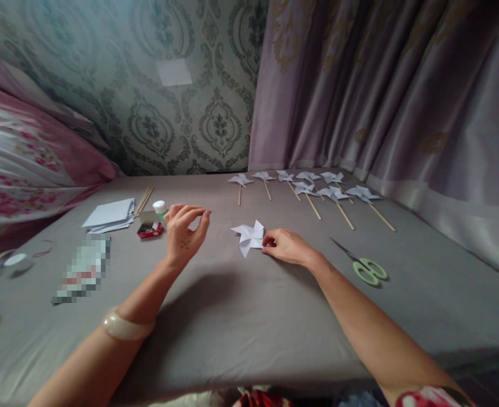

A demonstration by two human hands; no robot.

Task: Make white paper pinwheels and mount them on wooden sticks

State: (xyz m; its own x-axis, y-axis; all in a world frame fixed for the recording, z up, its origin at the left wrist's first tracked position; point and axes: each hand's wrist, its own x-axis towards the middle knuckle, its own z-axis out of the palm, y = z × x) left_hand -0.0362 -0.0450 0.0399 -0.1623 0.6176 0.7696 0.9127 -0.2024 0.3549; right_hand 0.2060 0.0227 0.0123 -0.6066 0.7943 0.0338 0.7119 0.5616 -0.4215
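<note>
A white folded-paper pinwheel (249, 237) lies near the middle of the table, with no stick visible on it. My right hand (289, 247) pinches its right-hand blade between thumb and fingers. Raised to the left of it is my left hand (186, 232), thumb and forefinger tips together; whatever they may hold is too small to make out. Just beyond that hand are a small red open box (150, 230) with tiny items inside and a white-capped glue bottle (160, 209), partly hidden by the fingers.
Several pinwheels on sticks (336, 198) lie at the back right. Green-handled scissors (365, 268) are right of my right hand. White paper sheets (109, 215), loose wooden sticks (144, 202) and a blurred packet (86, 268) are on the left. Curtains (338, 96) border the right side.
</note>
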